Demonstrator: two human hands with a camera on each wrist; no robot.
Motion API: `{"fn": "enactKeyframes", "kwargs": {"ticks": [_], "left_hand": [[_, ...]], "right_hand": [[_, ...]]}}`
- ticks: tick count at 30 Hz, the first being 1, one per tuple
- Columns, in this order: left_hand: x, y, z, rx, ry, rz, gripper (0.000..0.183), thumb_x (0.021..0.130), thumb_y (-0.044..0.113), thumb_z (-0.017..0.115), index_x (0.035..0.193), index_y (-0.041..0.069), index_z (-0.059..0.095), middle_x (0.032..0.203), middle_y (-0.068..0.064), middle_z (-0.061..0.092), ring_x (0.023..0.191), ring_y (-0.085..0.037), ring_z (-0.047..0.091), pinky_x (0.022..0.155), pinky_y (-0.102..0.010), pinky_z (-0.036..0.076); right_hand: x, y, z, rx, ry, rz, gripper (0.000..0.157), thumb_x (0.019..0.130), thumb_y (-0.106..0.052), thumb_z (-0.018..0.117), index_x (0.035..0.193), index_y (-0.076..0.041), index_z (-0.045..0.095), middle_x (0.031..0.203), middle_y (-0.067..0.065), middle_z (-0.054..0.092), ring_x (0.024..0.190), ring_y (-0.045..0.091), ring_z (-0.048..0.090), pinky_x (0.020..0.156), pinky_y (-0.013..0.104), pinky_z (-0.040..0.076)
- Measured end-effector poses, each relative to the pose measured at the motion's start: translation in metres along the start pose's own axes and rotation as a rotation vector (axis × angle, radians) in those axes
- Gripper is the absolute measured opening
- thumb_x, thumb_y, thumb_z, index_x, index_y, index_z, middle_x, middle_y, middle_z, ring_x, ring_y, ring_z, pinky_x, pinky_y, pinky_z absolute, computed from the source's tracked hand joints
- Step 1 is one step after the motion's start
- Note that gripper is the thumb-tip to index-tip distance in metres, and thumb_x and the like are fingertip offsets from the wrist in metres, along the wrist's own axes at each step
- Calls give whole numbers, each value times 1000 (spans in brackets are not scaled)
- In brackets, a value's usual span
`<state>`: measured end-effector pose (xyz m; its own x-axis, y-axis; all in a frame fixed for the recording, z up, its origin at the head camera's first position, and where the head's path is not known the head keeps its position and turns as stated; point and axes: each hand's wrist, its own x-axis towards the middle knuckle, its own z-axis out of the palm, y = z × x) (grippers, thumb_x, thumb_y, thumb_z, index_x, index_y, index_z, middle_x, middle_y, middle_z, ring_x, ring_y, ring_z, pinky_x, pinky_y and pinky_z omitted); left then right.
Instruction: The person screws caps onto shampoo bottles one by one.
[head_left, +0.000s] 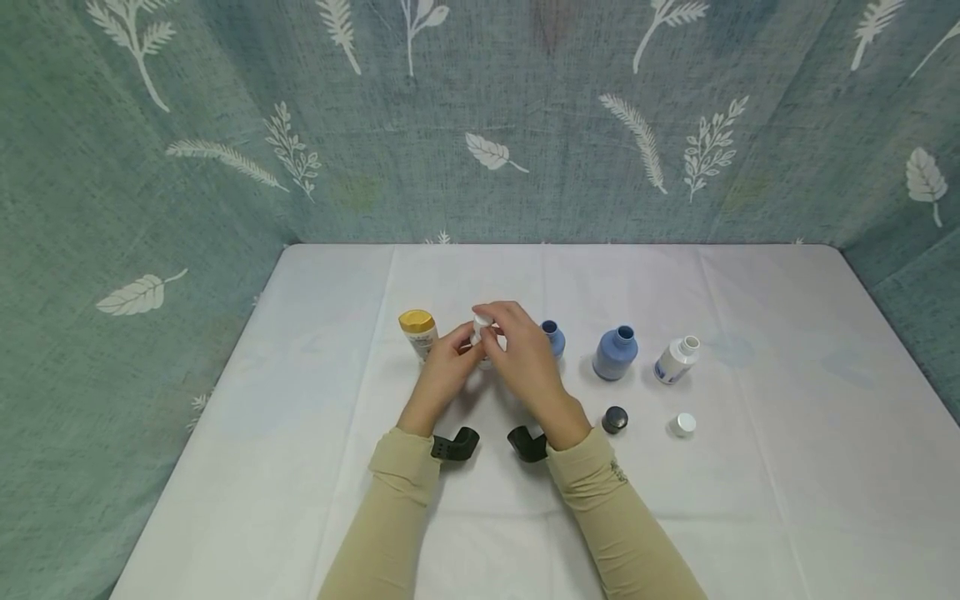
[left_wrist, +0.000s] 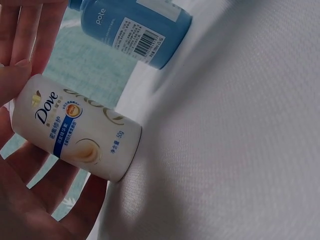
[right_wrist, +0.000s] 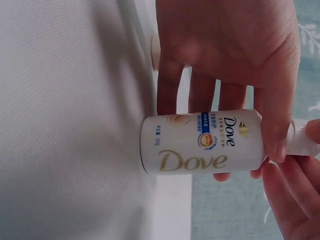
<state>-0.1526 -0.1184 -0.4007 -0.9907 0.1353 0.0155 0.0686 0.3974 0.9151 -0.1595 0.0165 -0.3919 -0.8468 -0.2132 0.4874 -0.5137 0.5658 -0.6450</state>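
Between both hands is a small white Dove bottle (left_wrist: 75, 125), roughly upright, its base at or close to the tabletop. My left hand (head_left: 445, 367) holds it, with the thumb across the neck and fingers behind the body in the right wrist view. Fingertips of my right hand (head_left: 525, 354) pinch the white cap (head_left: 482, 320) on top. A yellow-capped bottle (head_left: 417, 329) stands just left of the left hand. Partly hidden behind the right hand is a blue bottle (head_left: 553, 337), whose barcode label shows in the left wrist view.
Right of the hands stand a second uncapped blue bottle (head_left: 615, 357) and an uncapped white bottle (head_left: 676, 361). Nearer lie a black cap (head_left: 615, 419) and a white cap (head_left: 683, 425). A leaf-patterned curtain (head_left: 480, 125) rises behind the white-covered table (head_left: 300, 400).
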Motion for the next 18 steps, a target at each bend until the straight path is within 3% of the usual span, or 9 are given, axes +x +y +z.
{"fn": "enactKeyframes", "kwargs": {"ticks": [7,14,18], "left_hand": [[15,-34,5,-11,3,-6,34,88,32,56,119,18,57,122,-1,54,112,-20,49,92,-37,40],[14,-32,5,7,11,4,32,88,31,55,118,18,58,120,-1,56,113,-18,48,93,-35,40],[7,-16,2,11,18,12,28,89,25,54,114,12,59,118,-6,56,113,-23,48,93,-39,39]], "right_hand": [[0,1,1,-12,-13,4,29,85,-11,58,113,-16,60,109,-3,56,83,8,57,71,23,46],[0,0,0,-44,-22,-4,29,84,-8,57,112,-15,61,108,-3,56,80,6,52,68,22,44],[1,0,1,-64,-22,-14,30,83,-8,57,111,-15,62,108,-3,56,81,6,51,68,22,43]]}}
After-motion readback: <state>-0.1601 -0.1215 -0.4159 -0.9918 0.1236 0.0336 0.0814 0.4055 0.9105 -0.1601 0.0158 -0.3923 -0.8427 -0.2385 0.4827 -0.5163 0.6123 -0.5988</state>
